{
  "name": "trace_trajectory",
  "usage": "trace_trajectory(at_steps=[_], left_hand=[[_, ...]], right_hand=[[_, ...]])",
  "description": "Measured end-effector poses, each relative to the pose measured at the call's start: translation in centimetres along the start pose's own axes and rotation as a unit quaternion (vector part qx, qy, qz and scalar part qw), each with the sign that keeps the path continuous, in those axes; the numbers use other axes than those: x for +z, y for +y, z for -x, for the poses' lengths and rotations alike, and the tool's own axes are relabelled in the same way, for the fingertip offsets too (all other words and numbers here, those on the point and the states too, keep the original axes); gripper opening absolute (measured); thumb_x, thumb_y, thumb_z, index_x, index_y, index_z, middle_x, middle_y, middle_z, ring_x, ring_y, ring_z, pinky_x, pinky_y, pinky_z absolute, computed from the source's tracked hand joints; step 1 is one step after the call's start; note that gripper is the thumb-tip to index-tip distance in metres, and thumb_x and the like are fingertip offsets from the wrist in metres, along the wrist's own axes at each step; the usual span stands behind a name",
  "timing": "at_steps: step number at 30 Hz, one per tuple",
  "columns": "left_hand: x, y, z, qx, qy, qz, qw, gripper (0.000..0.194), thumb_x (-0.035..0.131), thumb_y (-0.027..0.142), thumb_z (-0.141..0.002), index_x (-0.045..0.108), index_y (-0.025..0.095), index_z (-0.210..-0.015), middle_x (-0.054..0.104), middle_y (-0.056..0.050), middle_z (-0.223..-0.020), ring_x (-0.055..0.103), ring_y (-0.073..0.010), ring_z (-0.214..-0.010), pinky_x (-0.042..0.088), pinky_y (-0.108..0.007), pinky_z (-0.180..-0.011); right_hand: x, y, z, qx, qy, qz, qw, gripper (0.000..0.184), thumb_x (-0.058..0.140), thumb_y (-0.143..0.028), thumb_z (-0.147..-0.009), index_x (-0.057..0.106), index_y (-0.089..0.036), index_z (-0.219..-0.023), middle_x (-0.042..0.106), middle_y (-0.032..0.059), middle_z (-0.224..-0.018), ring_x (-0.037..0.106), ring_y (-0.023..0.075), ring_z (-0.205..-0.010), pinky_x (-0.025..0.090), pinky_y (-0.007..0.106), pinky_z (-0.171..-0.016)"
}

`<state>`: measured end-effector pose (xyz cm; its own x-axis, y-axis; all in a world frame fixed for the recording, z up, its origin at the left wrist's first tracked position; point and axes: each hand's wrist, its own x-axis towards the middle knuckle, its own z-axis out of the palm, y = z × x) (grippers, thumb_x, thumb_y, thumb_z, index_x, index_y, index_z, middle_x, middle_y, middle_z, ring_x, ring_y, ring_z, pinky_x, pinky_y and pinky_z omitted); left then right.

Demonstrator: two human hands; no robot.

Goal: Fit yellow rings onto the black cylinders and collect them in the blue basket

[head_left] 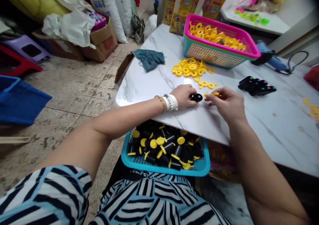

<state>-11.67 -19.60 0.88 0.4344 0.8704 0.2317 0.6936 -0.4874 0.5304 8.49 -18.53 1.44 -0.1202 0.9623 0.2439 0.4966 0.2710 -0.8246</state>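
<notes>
My left hand (183, 96) is closed around a small black tube (197, 97) whose end, with a purple dot, faces right. Just right of it, my right hand (228, 104) pinches a small yellow plastic piece (211, 94) close to that end, a little apart from it. Behind both hands lies a pile of yellow ring-shaped pieces (190, 67), a few strewn toward me. Several black tubes (257, 85) with coloured dots lie side by side to the right. On my lap, a blue basket (165, 171) holds many black tubes with yellow caps (160, 141).
A pink-rimmed basket (224, 22) full of yellow pieces stands at the back of the marble-patterned table (261, 128). A grey-green cloth (150, 59) lies at the left edge. A blue corded tool (275, 62) sits back right. Printed boxes (178, 22) stand behind; a blue crate (20, 99) is on the floor.
</notes>
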Motion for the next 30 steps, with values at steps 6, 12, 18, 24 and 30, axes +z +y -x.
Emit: trace_trajectory(at_steps=[6, 12, 18, 24, 30], left_hand=[[-0.1, 1.1, 1.7, -0.015, -0.007, -0.021, 1.0, 0.032, 0.07, 0.043, -0.076, 0.073, 0.014, -0.088, 0.063, -0.006, -0.084, 0.057, -0.0194, -0.076, 0.039, -0.03, -0.065], [0.2, 0.8, 1.9, -0.018, -0.001, 0.004, 1.0, 0.03, 0.072, 0.045, -0.073, 0.073, 0.017, -0.084, 0.063, -0.004, -0.081, 0.057, -0.0171, -0.073, 0.037, -0.028, -0.062], [0.3, 0.6, 1.8, -0.025, 0.005, 0.003, 1.0, 0.028, 0.07, 0.045, -0.074, 0.073, 0.018, -0.079, 0.061, -0.002, -0.075, 0.054, -0.015, -0.066, 0.034, -0.027, -0.058], [0.2, 0.8, 2.0, -0.026, 0.002, 0.007, 1.0, 0.031, 0.069, 0.049, -0.075, 0.073, 0.019, -0.079, 0.062, -0.002, -0.076, 0.055, -0.0145, -0.066, 0.034, -0.026, -0.059], [-0.9, 1.2, 1.9, -0.051, -0.034, 0.111, 0.992, 0.037, 0.062, 0.052, -0.08, 0.072, 0.017, -0.082, 0.066, -0.001, -0.07, 0.056, -0.0139, -0.063, 0.036, -0.024, -0.057]], right_hand=[[-0.3, -0.9, 1.0, 0.186, -0.095, -0.211, 0.955, 0.034, 0.086, -0.036, -0.057, 0.06, -0.016, -0.064, 0.051, -0.0059, -0.045, 0.041, 0.0053, -0.037, 0.031, 0.016, -0.033], [-0.9, -2.1, 0.6, 0.195, -0.084, -0.264, 0.941, 0.04, 0.088, -0.039, -0.053, 0.056, -0.017, -0.061, 0.055, -0.0045, -0.047, 0.05, 0.0074, -0.04, 0.04, 0.017, -0.037], [1.8, -2.3, 1.6, 0.175, -0.083, -0.261, 0.946, 0.036, 0.087, -0.037, -0.057, 0.058, -0.016, -0.065, 0.062, -0.0013, -0.053, 0.051, 0.0075, -0.039, 0.04, 0.017, -0.035], [2.9, -2.2, 2.4, 0.154, -0.039, -0.252, 0.955, 0.037, 0.084, -0.039, -0.062, 0.054, -0.019, -0.069, 0.066, -0.0017, -0.059, 0.055, 0.0095, -0.041, 0.047, 0.02, -0.04], [3.0, -2.5, 2.9, 0.13, -0.033, -0.232, 0.963, 0.037, 0.081, -0.04, -0.066, 0.051, -0.02, -0.07, 0.06, -0.0062, -0.053, 0.053, 0.0075, -0.039, 0.043, 0.018, -0.04]])
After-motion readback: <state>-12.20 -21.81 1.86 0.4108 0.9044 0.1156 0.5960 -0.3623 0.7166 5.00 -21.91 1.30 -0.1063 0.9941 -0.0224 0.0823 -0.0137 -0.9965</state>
